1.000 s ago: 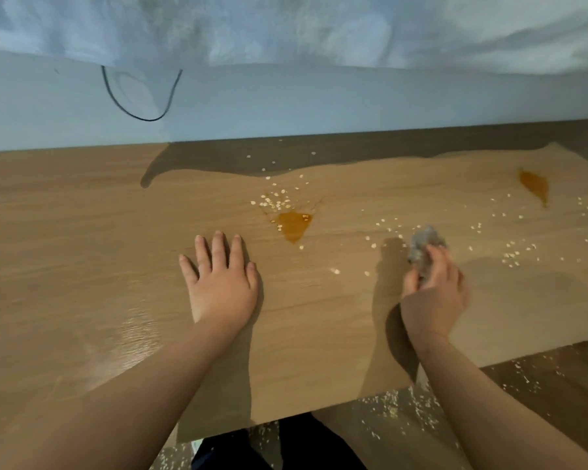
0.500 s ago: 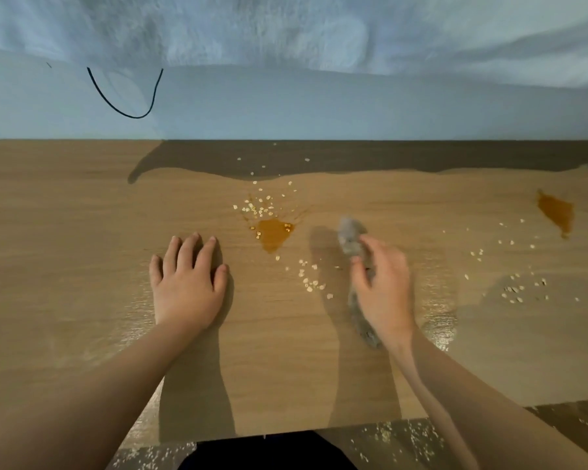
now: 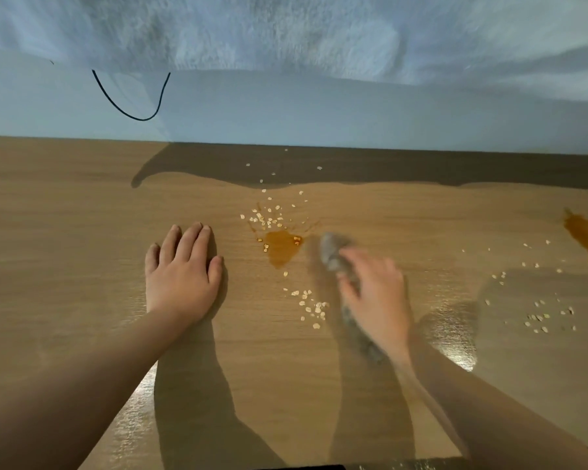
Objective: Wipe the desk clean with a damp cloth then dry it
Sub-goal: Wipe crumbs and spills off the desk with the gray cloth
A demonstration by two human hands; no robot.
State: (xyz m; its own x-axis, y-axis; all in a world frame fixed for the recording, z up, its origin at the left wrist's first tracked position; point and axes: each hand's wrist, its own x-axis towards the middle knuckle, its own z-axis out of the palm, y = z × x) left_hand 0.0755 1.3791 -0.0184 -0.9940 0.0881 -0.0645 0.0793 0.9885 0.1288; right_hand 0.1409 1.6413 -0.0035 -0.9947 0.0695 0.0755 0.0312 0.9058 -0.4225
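Observation:
My right hand (image 3: 375, 301) holds a grey damp cloth (image 3: 333, 254) against the wooden desk (image 3: 65, 232); the cloth sticks out past my fingertips and trails under my palm. Its tip lies just right of an orange-brown spill (image 3: 280, 247) ringed by several oat flakes (image 3: 269, 215). A small heap of flakes (image 3: 311, 305) lies left of my right hand. My left hand (image 3: 182, 276) rests flat on the desk, fingers straight, left of the spill.
A second orange spill (image 3: 582, 230) and more scattered flakes (image 3: 540, 315) lie at the far right. A wet sheen (image 3: 452, 334) marks the desk right of my wrist. A white wall with a black cable loop (image 3: 129, 103) runs behind the desk.
My right hand has swept the cloth leftward across the desk, from the right part to beside the centre spill, pushing flakes along. My left hand stays flat in place.

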